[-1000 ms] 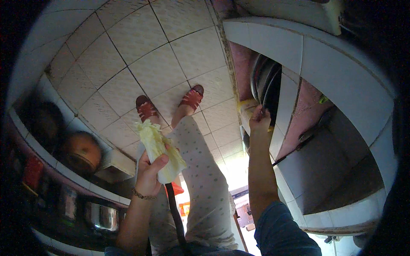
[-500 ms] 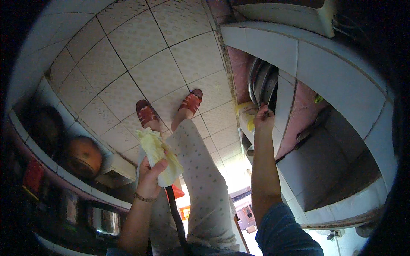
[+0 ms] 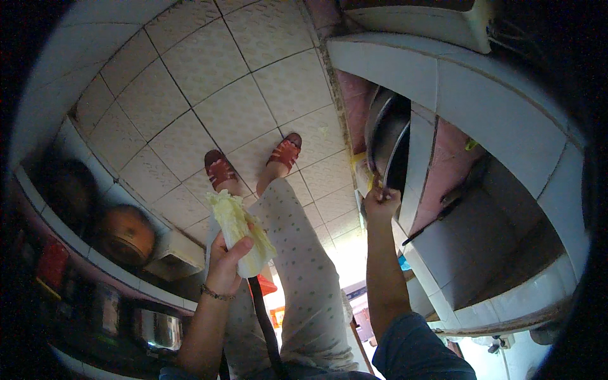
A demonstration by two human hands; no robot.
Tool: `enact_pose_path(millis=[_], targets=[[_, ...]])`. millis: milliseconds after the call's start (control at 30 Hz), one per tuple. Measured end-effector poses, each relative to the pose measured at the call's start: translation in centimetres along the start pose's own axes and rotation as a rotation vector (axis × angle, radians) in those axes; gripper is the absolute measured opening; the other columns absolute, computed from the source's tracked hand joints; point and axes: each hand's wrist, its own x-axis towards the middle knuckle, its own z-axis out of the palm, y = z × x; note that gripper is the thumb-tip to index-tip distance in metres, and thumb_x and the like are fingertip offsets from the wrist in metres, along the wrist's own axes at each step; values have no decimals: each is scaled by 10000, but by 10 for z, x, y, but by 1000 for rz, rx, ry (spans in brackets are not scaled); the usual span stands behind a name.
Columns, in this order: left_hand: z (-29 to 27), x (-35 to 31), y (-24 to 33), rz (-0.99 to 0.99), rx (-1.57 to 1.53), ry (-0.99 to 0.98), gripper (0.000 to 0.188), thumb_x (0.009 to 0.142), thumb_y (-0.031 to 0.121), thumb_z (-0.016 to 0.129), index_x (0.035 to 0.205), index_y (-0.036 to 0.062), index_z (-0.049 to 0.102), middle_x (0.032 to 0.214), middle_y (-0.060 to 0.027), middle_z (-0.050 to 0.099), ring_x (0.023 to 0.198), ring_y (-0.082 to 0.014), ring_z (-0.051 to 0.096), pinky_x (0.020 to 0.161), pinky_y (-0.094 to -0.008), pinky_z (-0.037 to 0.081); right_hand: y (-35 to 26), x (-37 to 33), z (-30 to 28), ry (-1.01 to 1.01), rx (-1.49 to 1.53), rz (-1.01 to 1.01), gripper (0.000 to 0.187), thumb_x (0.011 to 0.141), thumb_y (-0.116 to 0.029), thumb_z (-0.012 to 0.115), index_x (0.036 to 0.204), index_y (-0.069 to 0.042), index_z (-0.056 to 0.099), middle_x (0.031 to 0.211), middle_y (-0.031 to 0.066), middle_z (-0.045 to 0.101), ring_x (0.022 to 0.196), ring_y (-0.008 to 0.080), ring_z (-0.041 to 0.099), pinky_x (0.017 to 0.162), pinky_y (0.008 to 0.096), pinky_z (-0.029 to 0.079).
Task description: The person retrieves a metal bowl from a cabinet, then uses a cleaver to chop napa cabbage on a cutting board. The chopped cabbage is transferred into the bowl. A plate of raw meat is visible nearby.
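Note:
My left hand (image 3: 225,259) is closed around a pale green and white head of napa cabbage (image 3: 239,231), held upright over the tiled floor. My right hand (image 3: 380,201) reaches forward into the open space under the white tiled counter (image 3: 481,82), its fingers closed on the rim of a dark metal pan (image 3: 387,142) standing on edge there. Something yellow (image 3: 361,171) lies just beside that hand. My feet in red sandals (image 3: 285,152) stand on the floor below.
Beige floor tiles (image 3: 209,82) fill the upper left. A low shelf on the left holds a round brown pot (image 3: 126,234), a steel pot (image 3: 155,329) and dark vessels. A lower counter shelf (image 3: 500,253) sits to the right.
The view has shifted slightly; my right hand has stayed at the pan's rim under the counter. My left hand still holds the cabbage in about the same spot.

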Motion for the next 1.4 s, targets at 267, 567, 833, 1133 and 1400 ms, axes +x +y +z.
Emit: enact_pose_path(millis=[267, 567, 833, 1133, 1400], targets=[[10, -11, -1, -18, -12, -21, 368, 847, 84, 656, 1190, 31, 535, 1110, -40, 596, 1002, -154, 589, 866, -323, 486, 27, -38, -42, -59, 9, 43, 108, 675, -147, 614, 709, -117, 516, 1024, 153, 499, 431, 104, 377, 364, 191, 321], [18, 63, -9, -63, 131, 11, 363, 854, 131, 656, 1186, 33, 547, 1112, -33, 600, 1013, -142, 576, 879, -303, 468, 16, 16, -27, 126, -198, -110, 99, 720, -207, 625, 673, -171, 545, 646, -54, 560, 528, 115, 484, 441, 235, 371], [51, 113, -12, -126, -7, -84, 397, 857, 175, 663, 1204, 37, 528, 1111, -53, 589, 1003, -159, 584, 844, -314, 484, -17, 30, -4, 30, -281, -116, 138, 855, -236, 517, 741, -158, 512, 670, -47, 501, 551, 122, 427, 447, 220, 324], [148, 198, -41, -247, -194, -329, 370, 868, 238, 605, 1178, 45, 543, 1114, -99, 600, 1055, -244, 575, 930, -376, 464, -6, -6, -6, 100, -142, 9, 206, 937, -317, 518, 867, -128, 558, 679, -9, 557, 424, 92, 424, 349, 203, 343], [151, 202, -50, -317, -176, -293, 401, 852, 313, 618, 1157, 65, 542, 1065, -89, 604, 992, -233, 587, 869, -381, 474, -29, -156, -58, -34, -875, -126, 290, 896, -62, 485, 1178, -3, 518, 1026, 141, 632, 944, 193, 597, 863, 357, 459]])
